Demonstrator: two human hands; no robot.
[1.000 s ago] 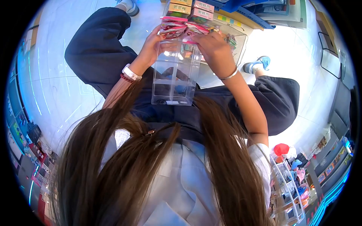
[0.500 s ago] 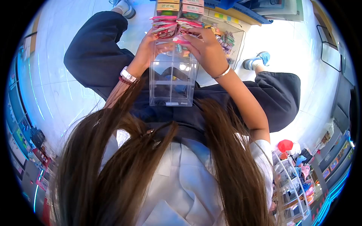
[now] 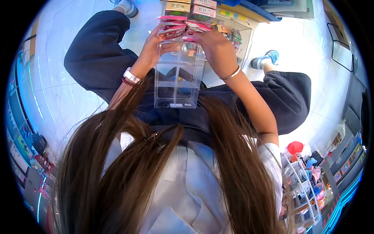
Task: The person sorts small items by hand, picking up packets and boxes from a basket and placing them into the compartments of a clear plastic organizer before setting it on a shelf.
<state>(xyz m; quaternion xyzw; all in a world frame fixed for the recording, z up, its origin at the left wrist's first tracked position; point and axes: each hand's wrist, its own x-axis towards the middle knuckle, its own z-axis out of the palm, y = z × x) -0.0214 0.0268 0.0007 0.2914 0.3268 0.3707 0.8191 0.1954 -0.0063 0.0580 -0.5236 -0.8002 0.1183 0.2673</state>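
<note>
Clear plastic is what I see at the upper centre of the frame: a transparent display box [image 3: 177,76] with inner dividers, held upright over the dark trousers [image 3: 249,105] of the seated person.

Both forearms rise from the lower part of the picture and converge at the box's far end. My left hand [image 3: 150,48] comes up from the left, wrist bent, with a white watch [image 3: 131,75] and a red bead bracelet just below it. Its fingers are curled around the left top corner of the box and pinch the small colourful packets [image 3: 173,28] that sit at the box's upper opening. My right hand [image 3: 218,52] comes in from the right, a thin silver bangle [image 3: 230,74] on the wrist; it is also curled closed, its fingers over the right top edge of the box and on the packets there.

The box's lower compartments look empty apart from what shows through from behind; the packets are bunched at the top end only, and I cannot tell how deep they reach inside.

Beyond the hands, at the top edge of the frame, stand boxed goods [image 3: 191,7], and a wire basket [image 3: 241,33] with more small items lies just right of them on the pale floor [image 3: 58,58]. Long brown hair [image 3: 128,167] fills the lower half of the view.
</note>
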